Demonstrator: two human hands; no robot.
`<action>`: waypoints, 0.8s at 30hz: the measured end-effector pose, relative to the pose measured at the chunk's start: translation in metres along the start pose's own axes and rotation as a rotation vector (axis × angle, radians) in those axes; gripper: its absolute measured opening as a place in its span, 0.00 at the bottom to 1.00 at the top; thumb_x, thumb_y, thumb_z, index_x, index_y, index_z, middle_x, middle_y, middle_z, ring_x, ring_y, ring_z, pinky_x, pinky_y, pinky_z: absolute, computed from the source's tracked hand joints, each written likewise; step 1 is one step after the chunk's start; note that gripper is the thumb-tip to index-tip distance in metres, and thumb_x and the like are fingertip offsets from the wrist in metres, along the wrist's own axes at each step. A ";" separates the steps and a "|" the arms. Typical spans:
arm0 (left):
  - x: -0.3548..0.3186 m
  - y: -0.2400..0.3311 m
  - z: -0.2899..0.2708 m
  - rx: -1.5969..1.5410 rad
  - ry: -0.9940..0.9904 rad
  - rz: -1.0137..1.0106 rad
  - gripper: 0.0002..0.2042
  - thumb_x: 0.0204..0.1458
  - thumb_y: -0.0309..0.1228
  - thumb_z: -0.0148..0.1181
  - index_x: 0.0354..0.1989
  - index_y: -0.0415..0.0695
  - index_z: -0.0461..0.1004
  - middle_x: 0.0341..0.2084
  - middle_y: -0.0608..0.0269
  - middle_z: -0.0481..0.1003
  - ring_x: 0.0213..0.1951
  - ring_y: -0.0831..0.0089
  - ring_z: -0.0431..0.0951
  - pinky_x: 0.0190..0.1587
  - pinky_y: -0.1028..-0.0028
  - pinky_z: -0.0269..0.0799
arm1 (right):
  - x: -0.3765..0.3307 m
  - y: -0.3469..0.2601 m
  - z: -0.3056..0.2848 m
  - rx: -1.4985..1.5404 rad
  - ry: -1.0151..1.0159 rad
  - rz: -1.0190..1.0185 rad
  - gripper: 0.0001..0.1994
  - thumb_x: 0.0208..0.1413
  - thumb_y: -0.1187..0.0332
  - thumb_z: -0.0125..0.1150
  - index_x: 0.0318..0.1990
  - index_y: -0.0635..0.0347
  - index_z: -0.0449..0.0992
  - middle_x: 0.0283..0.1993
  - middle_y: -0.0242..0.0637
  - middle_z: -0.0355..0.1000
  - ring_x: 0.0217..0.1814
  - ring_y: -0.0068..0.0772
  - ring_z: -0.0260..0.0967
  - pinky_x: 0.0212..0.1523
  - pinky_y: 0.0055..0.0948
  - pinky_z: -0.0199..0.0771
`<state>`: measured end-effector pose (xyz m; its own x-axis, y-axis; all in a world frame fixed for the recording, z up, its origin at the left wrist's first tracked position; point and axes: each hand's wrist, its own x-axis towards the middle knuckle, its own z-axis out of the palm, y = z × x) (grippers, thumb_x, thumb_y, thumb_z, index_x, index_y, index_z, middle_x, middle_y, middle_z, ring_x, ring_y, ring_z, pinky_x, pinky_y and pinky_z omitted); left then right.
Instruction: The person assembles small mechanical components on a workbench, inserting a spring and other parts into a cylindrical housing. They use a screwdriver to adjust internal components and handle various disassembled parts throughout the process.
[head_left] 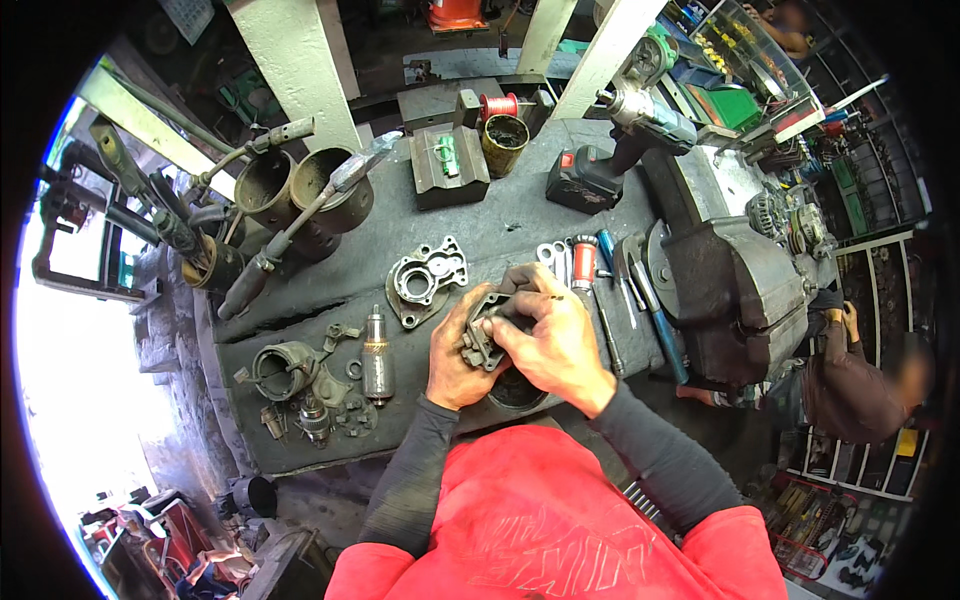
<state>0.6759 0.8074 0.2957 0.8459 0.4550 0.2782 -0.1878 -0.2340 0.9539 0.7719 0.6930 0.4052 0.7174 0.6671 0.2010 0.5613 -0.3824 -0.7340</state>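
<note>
Close to the bench's front edge, my left hand point(453, 358) grips a dark grey metal part point(481, 348) with an irregular, lugged outline, its exact kind unclear. My right hand point(562, 343) is closed on the same part from the other side, thumb and fingers pressed into it. Under my hands a dark round cylinder point(517, 392) is partly hidden. Just beyond lies a cast metal housing plate point(428, 279) with a round opening. To the left are an armature point(377, 358) with a copper-coloured band, a grey cast housing point(284, 370) and a small gear assembly point(314, 420).
On the right lie a red-and-black cylindrical tool point(584, 262), screwdrivers, wrenches and a large bench vise point(735, 290). A cordless impact wrench point(625, 150) stands behind them. Metal cups point(333, 190) and long-handled tools fill the back left. Another person point(862, 385) is at far right.
</note>
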 end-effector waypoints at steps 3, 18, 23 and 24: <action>0.001 0.002 0.002 -0.037 0.024 -0.039 0.41 0.40 0.28 0.81 0.67 0.37 0.69 0.58 0.47 0.78 0.59 0.57 0.80 0.61 0.62 0.75 | -0.005 -0.002 0.007 -0.001 0.052 0.026 0.10 0.51 0.67 0.72 0.34 0.67 0.83 0.49 0.41 0.76 0.45 0.49 0.79 0.43 0.41 0.79; 0.005 -0.001 0.004 -0.078 -0.024 -0.022 0.43 0.38 0.29 0.82 0.67 0.38 0.69 0.58 0.48 0.78 0.59 0.55 0.80 0.61 0.62 0.76 | -0.007 -0.004 0.003 0.047 0.054 0.091 0.09 0.48 0.72 0.71 0.31 0.71 0.79 0.46 0.44 0.75 0.48 0.45 0.76 0.48 0.37 0.76; 0.005 -0.003 0.005 -0.003 0.004 0.046 0.42 0.39 0.29 0.81 0.67 0.39 0.69 0.58 0.48 0.78 0.59 0.55 0.80 0.61 0.62 0.76 | -0.008 0.001 0.010 0.018 0.109 0.143 0.11 0.49 0.69 0.71 0.31 0.71 0.79 0.47 0.44 0.75 0.48 0.47 0.76 0.49 0.38 0.76; 0.005 -0.003 0.005 -0.006 -0.001 0.053 0.42 0.39 0.29 0.81 0.67 0.39 0.69 0.58 0.48 0.78 0.59 0.55 0.80 0.61 0.62 0.75 | -0.008 0.001 0.011 0.019 0.104 0.149 0.11 0.50 0.69 0.71 0.31 0.70 0.79 0.48 0.44 0.75 0.49 0.48 0.77 0.50 0.39 0.76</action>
<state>0.6831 0.8064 0.2937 0.8352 0.4411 0.3283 -0.2355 -0.2526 0.9385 0.7618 0.6939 0.3960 0.8312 0.5342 0.1543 0.4384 -0.4590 -0.7727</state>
